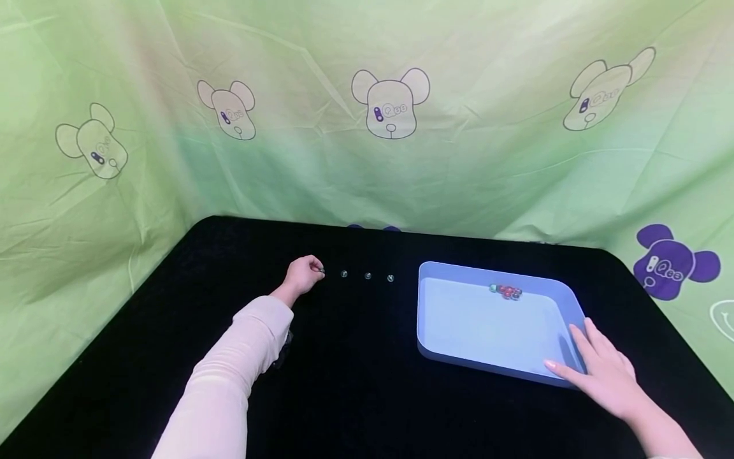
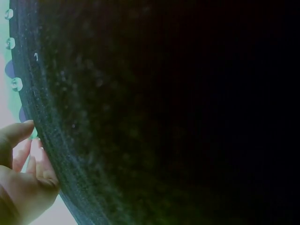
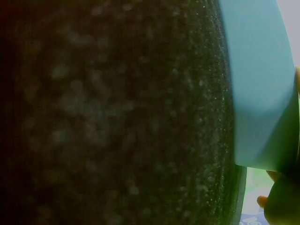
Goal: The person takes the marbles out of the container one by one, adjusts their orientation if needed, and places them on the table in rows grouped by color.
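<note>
At the left, the person's left hand (image 1: 304,274) pinched what looked like a small glass marble (image 1: 322,271) between thumb and fingertips, at the end of a row of three clear marbles (image 1: 368,276) set apart on the black table (image 1: 355,382). Farther right, a red-and-green cluster of marbles (image 1: 509,292) lay in the blue tray (image 1: 476,325), so the pieces seemed split partway between table and tray, while the right hand (image 1: 608,370), thumb spread from its fingers, rested on the tray's near right corner. Bear heads across the green curtain (image 1: 298,185) read roughly "Qee"; no label showed on the tray.
</note>
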`<action>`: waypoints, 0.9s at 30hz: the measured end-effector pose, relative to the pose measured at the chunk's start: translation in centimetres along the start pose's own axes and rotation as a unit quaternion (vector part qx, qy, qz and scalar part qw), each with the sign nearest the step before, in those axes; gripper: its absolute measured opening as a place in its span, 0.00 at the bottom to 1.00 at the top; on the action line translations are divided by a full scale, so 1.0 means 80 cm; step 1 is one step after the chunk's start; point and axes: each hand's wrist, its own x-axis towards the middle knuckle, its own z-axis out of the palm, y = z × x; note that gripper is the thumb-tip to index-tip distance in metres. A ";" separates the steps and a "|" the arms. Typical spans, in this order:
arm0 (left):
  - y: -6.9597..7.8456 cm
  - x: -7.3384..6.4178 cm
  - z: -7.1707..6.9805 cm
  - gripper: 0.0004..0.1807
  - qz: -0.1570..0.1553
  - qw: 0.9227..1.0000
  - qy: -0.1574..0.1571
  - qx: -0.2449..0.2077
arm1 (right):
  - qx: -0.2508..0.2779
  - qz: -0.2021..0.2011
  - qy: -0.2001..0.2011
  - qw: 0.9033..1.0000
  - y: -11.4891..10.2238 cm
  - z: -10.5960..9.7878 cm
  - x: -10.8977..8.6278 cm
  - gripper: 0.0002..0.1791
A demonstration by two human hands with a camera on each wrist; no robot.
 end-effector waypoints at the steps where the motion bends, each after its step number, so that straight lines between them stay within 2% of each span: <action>1: 0.015 -0.009 -0.009 0.11 -0.013 1.000 -0.010 -0.008 | 0.001 0.000 0.000 1.000 0.000 0.000 0.000 0.46; 3: 0.035 -0.025 -0.024 0.11 -0.008 0.999 -0.018 -0.030 | 0.001 0.000 0.000 1.000 0.000 0.001 0.000 0.46; 4: 0.039 -0.029 -0.028 0.11 -0.008 0.999 -0.018 -0.033 | 0.002 0.000 0.000 1.000 0.000 0.001 0.000 0.46; 5: 0.039 -0.029 -0.029 0.12 -0.011 0.999 -0.023 -0.036 | 0.002 0.000 0.000 1.000 0.000 0.001 0.000 0.46; 7: 0.021 -0.020 -0.020 0.11 -0.001 0.999 -0.009 -0.031 | 0.002 0.000 0.000 1.000 0.000 0.002 0.000 0.46; 8: 0.007 -0.011 -0.012 0.11 -0.001 1.000 -0.003 -0.028 | 0.002 -0.001 0.000 1.000 0.000 0.002 0.000 0.46; 9: -0.007 -0.001 -0.006 0.12 -0.015 1.000 -0.008 -0.023 | 0.001 -0.001 0.000 1.000 0.000 0.002 0.000 0.46; 12: -0.074 0.040 0.028 0.14 -0.012 1.000 0.008 -0.023 | 0.001 0.000 -0.002 1.000 0.000 0.003 0.000 0.46; 14: -0.113 0.064 0.044 0.18 -0.013 0.999 0.004 -0.041 | 0.001 0.001 -0.003 1.000 0.000 0.002 0.000 0.46; 16: -0.136 0.075 0.051 0.21 -0.004 0.998 0.008 -0.056 | 0.000 0.001 -0.006 1.000 -0.001 0.002 0.000 0.46; 17: -0.139 0.075 0.051 0.21 0.000 0.998 0.013 -0.061 | -0.001 0.001 -0.005 1.000 -0.001 0.001 0.000 0.46; 18: -0.131 0.069 0.045 0.20 -0.002 0.998 0.013 -0.069 | -0.002 0.000 -0.005 1.000 -0.001 0.001 0.001 0.46; 19: -0.113 0.057 0.035 0.19 -0.007 0.997 0.015 -0.076 | -0.003 -0.001 -0.005 1.000 0.000 0.000 0.001 0.46; 20: -0.086 0.039 0.021 0.17 -0.015 0.996 0.017 -0.080 | -0.005 -0.001 -0.005 1.000 0.000 0.000 0.001 0.45; 21: -0.057 0.020 0.006 0.14 -0.017 0.996 0.020 -0.084 | -0.006 -0.001 -0.005 1.000 0.000 0.000 0.001 0.45; 25: 0.094 -0.077 -0.069 0.09 -0.054 0.992 0.013 -0.109 | -0.006 -0.003 -0.006 1.000 0.000 -0.001 0.001 0.45; 27: 0.146 -0.111 -0.095 0.08 -0.050 0.991 0.005 -0.122 | -0.004 -0.003 -0.006 1.000 0.001 -0.001 0.001 0.45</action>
